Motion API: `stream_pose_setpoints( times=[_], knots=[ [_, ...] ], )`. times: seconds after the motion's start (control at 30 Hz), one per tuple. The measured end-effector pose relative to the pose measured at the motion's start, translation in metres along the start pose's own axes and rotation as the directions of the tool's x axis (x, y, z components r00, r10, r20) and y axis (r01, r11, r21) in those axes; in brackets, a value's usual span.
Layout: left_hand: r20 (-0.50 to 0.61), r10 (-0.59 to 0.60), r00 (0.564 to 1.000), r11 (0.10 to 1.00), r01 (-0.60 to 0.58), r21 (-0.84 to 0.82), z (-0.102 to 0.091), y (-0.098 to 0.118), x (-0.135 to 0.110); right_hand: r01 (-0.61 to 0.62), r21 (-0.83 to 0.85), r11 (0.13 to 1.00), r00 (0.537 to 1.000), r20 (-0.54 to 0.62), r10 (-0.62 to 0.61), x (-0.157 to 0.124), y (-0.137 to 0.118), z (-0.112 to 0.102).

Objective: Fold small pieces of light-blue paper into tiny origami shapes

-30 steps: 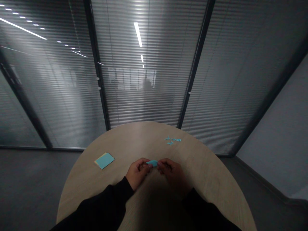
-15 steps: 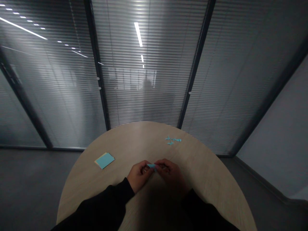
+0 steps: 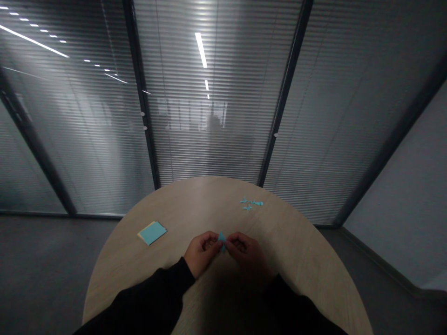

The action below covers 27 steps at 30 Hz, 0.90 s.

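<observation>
A small folded piece of blue paper (image 3: pixel 221 237) stands upright between my two hands, its pointed tip showing above the fingers. My left hand (image 3: pixel 203 251) pinches it from the left with thumb and fingers. From the other side, my right hand (image 3: pixel 245 251) is closed on the paper's right edge. Most of the lower part of the paper is hidden by the thumbs. Beyond my right hand lie several small folded blue paper pieces (image 3: pixel 247 208), too small to make out in detail.
A stack of square paper sheets (image 3: pixel 153 232), blue on top with a yellow edge below, lies at the left of the round wooden table (image 3: pixel 195 200). Glass panels with blinds (image 3: pixel 216 153) rise behind the table's far edge.
The blue paper lay as a flat, wide strip between the fingers; now it is turned upright with a point at the top. Both hands stay nearly in place.
</observation>
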<state>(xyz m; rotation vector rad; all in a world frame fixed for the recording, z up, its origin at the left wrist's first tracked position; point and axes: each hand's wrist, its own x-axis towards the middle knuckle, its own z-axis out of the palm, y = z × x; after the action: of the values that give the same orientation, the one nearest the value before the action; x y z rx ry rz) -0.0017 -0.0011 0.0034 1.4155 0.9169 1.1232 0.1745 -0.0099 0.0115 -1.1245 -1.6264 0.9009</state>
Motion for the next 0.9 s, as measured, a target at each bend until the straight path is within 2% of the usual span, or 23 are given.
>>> stream_pose_setpoints(
  times=[0.13,0.53,0.9],
  knots=[
    [-0.008,-0.021,1.000,0.999,0.021,-0.040,0.000,0.002,0.001,-0.004,0.013,1.000,0.999,0.039,0.004,-0.001,-0.006,-0.002],
    [0.116,-0.058,0.992,0.979,0.080,-0.189,-0.003,-0.002,0.004,-0.078,0.188,0.979,0.986,0.157,0.048,-0.001,-0.007,-0.007],
    [0.181,-0.048,0.982,0.961,0.094,-0.258,-0.007,-0.010,0.005,-0.091,0.208,0.974,0.983,0.178,0.054,-0.003,-0.020,-0.008]
  ],
)
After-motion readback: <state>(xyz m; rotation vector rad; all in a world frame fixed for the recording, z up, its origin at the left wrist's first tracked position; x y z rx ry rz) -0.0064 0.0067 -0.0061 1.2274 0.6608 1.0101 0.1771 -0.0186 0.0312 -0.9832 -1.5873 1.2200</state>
